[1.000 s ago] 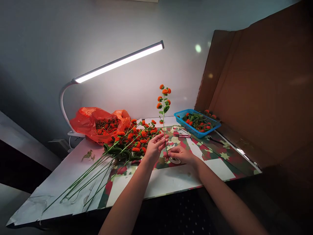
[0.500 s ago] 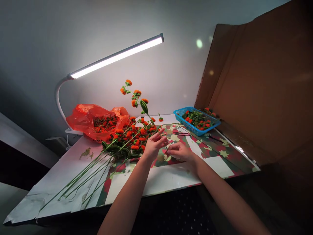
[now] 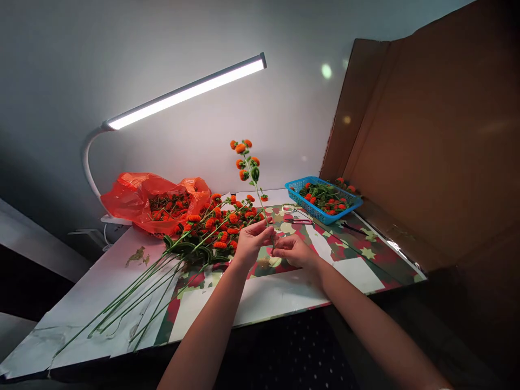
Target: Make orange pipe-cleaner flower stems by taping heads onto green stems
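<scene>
An artificial flower stem (image 3: pixel 255 183) with several orange fuzzy blooms and a dark green leaf stands nearly upright above the table. My left hand (image 3: pixel 252 242) is closed around its green stalk, thumb and fingers pinching it. Just below and to the right, my right hand (image 3: pixel 296 251) pinches the lower end of the same stalk between thumb and fingertips. Left of my hands lies a pile of finished-looking orange flower stems (image 3: pixel 221 227), their long green stalks (image 3: pixel 138 298) reaching toward the table's front left edge.
A red plastic bag (image 3: pixel 134 200) of small orange flowers sits at the back left under a lit lamp (image 3: pixel 187 92). At the back right are a blue basket (image 3: pixel 325 216) of flowers, pink-handled scissors (image 3: pixel 298 221) and a roll of tape (image 3: pixel 287 208). Cardboard (image 3: pixel 418 135) walls the right side.
The held flower stem has turned: its blooms swung right and now stand more upright, with the leaf facing differently. Both hands keep their grip, and the view has shifted slightly.
</scene>
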Motion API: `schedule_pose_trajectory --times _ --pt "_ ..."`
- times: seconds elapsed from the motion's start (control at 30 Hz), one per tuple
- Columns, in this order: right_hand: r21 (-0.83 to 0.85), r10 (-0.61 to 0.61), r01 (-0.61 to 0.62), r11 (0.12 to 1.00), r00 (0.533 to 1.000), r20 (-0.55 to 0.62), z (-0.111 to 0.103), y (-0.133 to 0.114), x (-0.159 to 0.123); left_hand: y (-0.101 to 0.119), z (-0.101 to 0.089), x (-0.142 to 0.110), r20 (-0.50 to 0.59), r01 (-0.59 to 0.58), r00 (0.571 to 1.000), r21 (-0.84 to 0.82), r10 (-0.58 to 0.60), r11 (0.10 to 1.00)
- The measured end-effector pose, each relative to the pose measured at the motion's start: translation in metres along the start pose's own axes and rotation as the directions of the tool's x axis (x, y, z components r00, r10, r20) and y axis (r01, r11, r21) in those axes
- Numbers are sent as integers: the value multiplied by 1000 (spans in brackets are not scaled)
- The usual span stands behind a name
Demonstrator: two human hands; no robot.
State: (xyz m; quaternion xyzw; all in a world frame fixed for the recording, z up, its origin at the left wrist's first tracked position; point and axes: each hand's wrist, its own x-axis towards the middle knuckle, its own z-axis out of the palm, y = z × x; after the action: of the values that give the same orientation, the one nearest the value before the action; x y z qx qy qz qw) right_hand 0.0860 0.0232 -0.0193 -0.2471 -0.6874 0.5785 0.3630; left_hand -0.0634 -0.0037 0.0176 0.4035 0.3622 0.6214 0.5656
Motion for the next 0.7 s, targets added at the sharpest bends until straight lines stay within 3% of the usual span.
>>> schedule_pose_trajectory --times 0.27,0.47,0.7 --pt "12 96 -97 995 994 54 -5 -10 -4 4 -2 0 55 1 998 -41 2 999" --pt "177 128 -155 972 980 151 -8 -10 -5 8 0 1 30 -6 1000 -130 10 991" --pt "225 157 -185 957 978 135 -6 -17 -5 11 -1 0 96 39 995 -191 -20 981"
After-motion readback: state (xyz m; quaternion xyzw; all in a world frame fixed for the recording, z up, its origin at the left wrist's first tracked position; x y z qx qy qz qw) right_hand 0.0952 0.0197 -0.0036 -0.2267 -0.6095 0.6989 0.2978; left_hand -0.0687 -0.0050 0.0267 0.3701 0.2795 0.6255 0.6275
